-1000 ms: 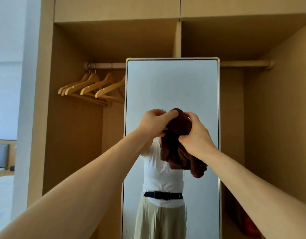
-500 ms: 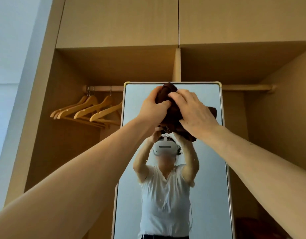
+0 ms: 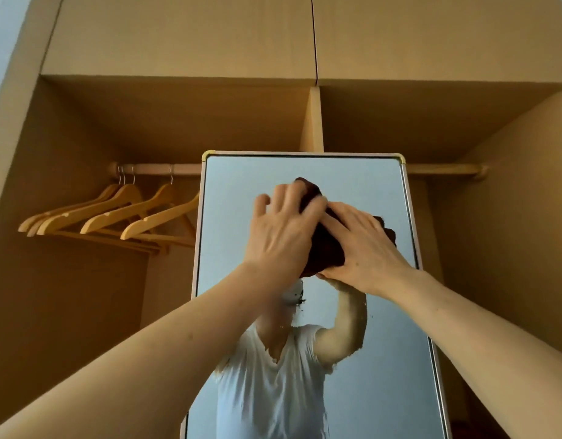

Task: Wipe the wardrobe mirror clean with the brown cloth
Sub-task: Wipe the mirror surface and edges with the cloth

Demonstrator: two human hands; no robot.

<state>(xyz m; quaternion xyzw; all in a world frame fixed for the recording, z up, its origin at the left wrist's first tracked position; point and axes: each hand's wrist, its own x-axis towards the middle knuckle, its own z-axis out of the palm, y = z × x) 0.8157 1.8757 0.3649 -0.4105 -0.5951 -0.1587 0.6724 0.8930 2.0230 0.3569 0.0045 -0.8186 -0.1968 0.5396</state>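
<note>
From the head camera we see the brown cloth [image 3: 325,248] bunched against the upper part of the wardrobe mirror [image 3: 241,185], just below its top frame. Our left hand [image 3: 283,236] lies over the cloth with fingers spread and nearly straight, pressing it to the glass. Our right hand [image 3: 365,248] covers the cloth's lower right. Its fingers look flat, but whether its thumb pinches the bottom edge we cannot tell. We judge the wiping to be at its start, near the top. The next move calls for even pressure and overlapping strokes working downward, as smears show lower on the glass.
</note>
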